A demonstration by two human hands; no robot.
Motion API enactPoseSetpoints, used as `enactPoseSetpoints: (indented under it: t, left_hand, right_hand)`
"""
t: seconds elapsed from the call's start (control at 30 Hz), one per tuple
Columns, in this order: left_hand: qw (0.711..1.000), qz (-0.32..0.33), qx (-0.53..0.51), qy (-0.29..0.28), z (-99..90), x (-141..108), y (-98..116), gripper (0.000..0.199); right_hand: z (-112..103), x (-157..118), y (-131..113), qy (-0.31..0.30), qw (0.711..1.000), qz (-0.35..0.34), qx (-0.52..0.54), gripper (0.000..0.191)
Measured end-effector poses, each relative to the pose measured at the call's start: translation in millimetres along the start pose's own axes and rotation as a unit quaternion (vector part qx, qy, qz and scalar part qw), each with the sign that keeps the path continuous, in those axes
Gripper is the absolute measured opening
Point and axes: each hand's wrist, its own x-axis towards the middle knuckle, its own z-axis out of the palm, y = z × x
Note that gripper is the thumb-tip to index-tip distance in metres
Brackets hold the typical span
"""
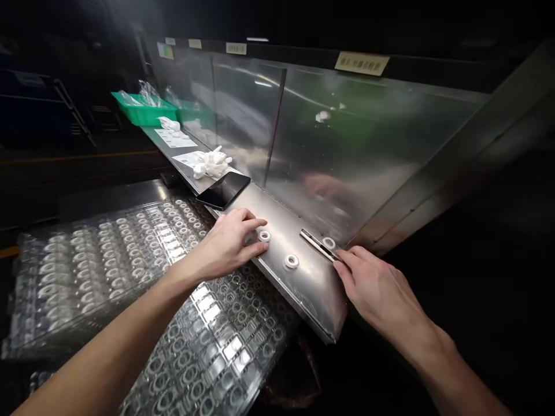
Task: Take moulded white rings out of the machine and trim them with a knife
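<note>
Right hand [381, 286] pinches tweezers [318, 245] at its 10 o'clock; left hand [225, 245], fingers spread, rests just beside a white ring [264, 236] (two more lie nearby) on the steel ledge [312, 294]; tray [87, 271] of rings at 9 o'clock.

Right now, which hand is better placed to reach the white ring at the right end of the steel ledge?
Probably your right hand: its fingers touch the slim metal tool beside that ring, while your left hand sits by a different ring.

A factory workstation: small white rings [292, 261] sit on a stainless steel bench [303, 289] below labeled metal panels [347, 144], beside stacked clear plastic trays [87, 271], with green bins [143, 110] farther along.
</note>
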Motion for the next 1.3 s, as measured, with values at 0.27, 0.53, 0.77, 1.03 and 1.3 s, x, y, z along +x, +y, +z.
enactPoseSetpoints:
  t: [0.27, 0.53, 0.77, 1.03, 1.3]
  left_hand:
    - [0.993, 0.088, -0.043, 0.058, 5.2, 4, -5, 0.028]
    - [0.953, 0.178, -0.158, 0.184, 22.3, -31, 7, 0.043]
    - [0.944, 0.158, -0.201, 0.209, 27.8, -29, 6, 0.034]
    - [0.935, 0.148, -0.250, 0.202, 24.3, -32, 7, 0.036]
    - [0.907, 0.045, -0.393, 0.147, 23.2, -71, 41, 0.043]
  right_hand:
    - [-3, 7, 2, -0.006, 0.997, 0.014, 0.081, 0.026]
    - [-3, 3, 12, -0.020, 0.984, 0.047, 0.173, 0.022]
    - [-5, 4, 17, -0.045, 0.985, 0.044, 0.158, 0.024]
    - [-14, 13, 14, -0.051, 0.973, 0.040, 0.222, 0.024]
    - [-35, -77, 10, -0.105, 0.722, 0.141, 0.669, 0.028]
